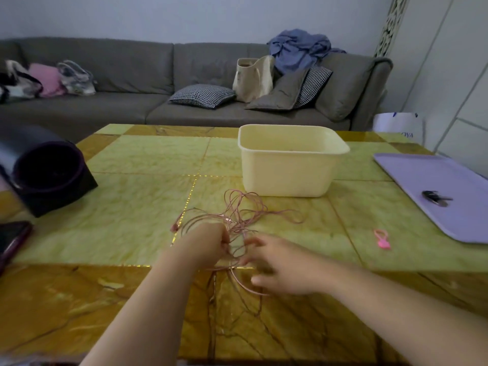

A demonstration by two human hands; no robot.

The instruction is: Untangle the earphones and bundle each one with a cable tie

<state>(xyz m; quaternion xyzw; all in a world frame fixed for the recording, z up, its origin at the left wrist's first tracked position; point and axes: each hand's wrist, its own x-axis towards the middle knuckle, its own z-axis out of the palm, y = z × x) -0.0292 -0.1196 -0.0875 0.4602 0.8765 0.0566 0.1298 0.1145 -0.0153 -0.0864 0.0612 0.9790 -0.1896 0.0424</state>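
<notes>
Untangling underway: left hand [208,244] clutched tangled thin pink earphone cords [230,220]; right hand [276,266] at loops, blurred, grip indeterminate. Next: tease strands apart.

Loops of earphone cable [230,220] sprawl before the cream tub [287,170]; open tabletop [137,207] lies left toward the dark cylinder [45,167].

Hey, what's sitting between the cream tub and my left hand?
In the head view, loops of the tangled pink earphone cable lie between the cream tub and the left hand, which grips them.
</notes>
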